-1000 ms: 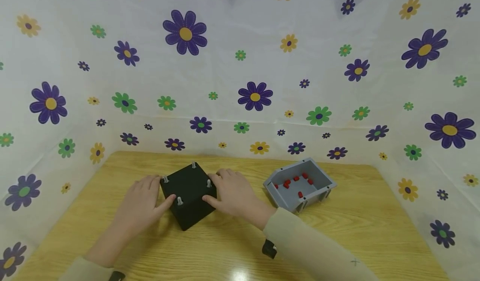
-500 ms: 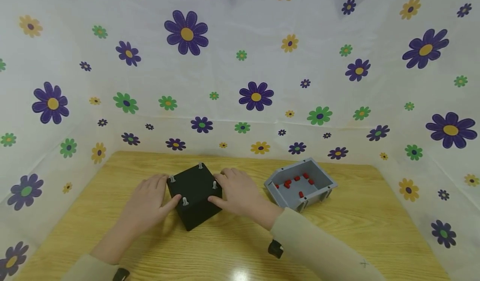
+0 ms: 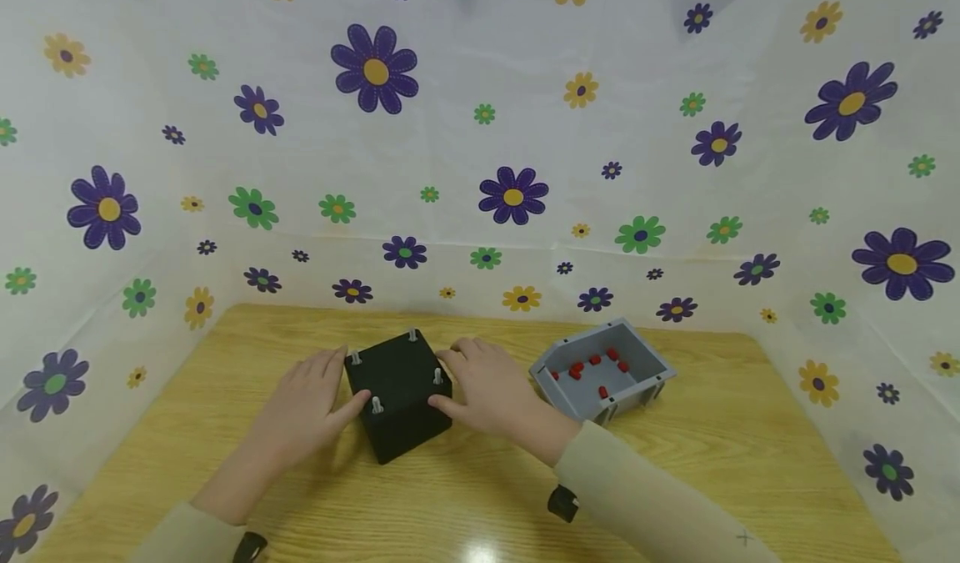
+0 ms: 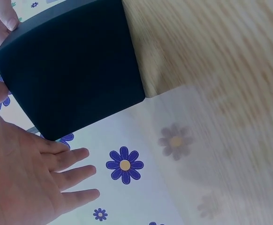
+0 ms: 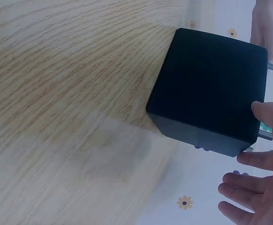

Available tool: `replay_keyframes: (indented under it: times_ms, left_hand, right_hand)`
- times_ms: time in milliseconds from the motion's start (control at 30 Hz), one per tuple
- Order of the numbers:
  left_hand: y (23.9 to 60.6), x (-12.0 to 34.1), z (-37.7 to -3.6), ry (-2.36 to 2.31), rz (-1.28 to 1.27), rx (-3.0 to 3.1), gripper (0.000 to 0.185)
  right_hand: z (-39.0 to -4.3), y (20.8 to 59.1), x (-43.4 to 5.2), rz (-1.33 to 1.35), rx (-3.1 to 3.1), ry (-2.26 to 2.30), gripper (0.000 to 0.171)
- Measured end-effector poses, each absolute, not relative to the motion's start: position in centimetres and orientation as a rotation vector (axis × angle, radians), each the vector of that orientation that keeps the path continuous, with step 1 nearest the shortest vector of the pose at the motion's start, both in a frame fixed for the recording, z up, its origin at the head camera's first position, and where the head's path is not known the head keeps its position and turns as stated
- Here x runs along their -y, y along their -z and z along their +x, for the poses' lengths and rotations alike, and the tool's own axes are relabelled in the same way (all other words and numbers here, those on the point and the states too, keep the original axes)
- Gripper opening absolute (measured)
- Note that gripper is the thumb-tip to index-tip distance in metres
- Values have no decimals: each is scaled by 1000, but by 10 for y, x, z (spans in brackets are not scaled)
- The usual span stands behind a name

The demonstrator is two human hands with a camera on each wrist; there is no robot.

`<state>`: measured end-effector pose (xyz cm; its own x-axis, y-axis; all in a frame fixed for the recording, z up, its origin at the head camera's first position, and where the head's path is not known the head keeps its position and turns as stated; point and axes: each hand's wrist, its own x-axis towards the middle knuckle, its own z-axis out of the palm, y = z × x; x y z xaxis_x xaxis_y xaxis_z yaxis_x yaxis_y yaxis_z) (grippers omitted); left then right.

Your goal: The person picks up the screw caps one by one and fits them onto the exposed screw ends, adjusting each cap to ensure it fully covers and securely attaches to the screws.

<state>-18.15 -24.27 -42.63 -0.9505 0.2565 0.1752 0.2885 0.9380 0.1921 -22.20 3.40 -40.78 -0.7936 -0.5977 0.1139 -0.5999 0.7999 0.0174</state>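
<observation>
A black box point(image 3: 393, 379) stands on the wooden table, with a small grey peg sticking up near each top corner. My left hand point(image 3: 303, 404) holds its left side, thumb at the near edge by one peg point(image 3: 377, 405) and index finger at the far corner. On the opposite side my right hand point(image 3: 491, 388) grips it likewise, the thumb just below another peg point(image 3: 438, 375). In the left wrist view the left hand point(image 4: 24, 173) has its other fingers stretched out past the box point(image 4: 71, 70). Loosely bent fingers of the right hand point(image 5: 263, 183) show beside the box point(image 5: 211, 84).
Right of the box, a grey open bin point(image 3: 637, 354) rests on the table point(image 3: 735, 446) with several small red pieces point(image 3: 576, 369) inside. A white cloth point(image 3: 450, 146) with printed flowers hangs behind the table and along both sides.
Both hands and the black box have shifted a little to the right together, hands keeping their hold. The grey bin and red pieces stay in place.
</observation>
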Motion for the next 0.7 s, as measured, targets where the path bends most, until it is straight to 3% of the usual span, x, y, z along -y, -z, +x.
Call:
replay_keyframes:
  times_ms: [700]
  left_hand:
    - [427, 233, -188, 382, -516, 2972, 81]
  right_hand:
    - [-217, 408, -57, 1031, 2796, -111, 63]
